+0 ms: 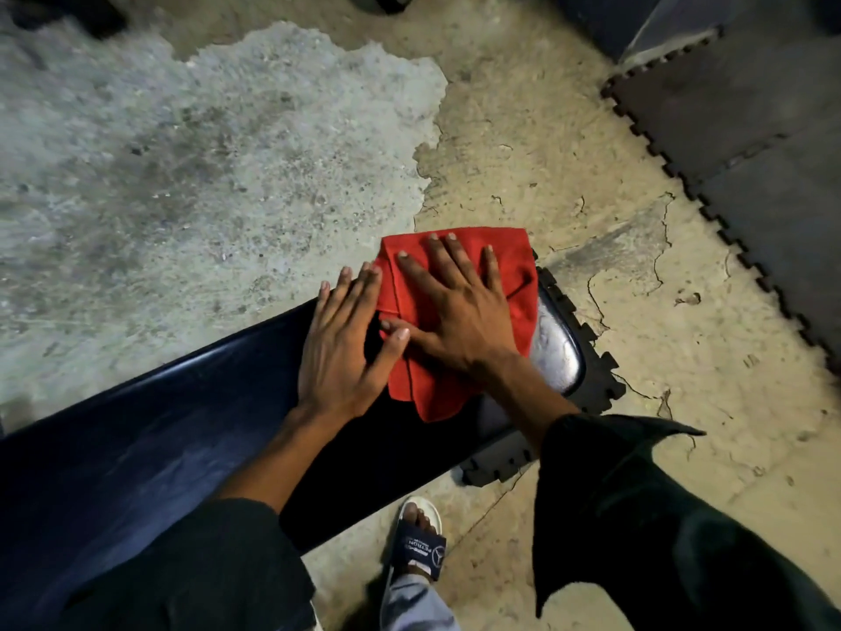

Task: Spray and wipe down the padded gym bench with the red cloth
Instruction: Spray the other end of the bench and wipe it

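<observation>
Cloth [459, 284] lies flat under the right hand's [459, 311] spread fingers [437, 266], on the bench [159, 430] end.

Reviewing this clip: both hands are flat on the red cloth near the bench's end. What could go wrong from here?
1. The red cloth overhangs the far end of the bench; another push outward might slide it onto the dusty floor.
2. The right hand and left hand only press flat, with no grip, so the cloth may bunch or slip.
3. The cloth lies folded, so strokes may cover only a narrow strip of padding.
</observation>
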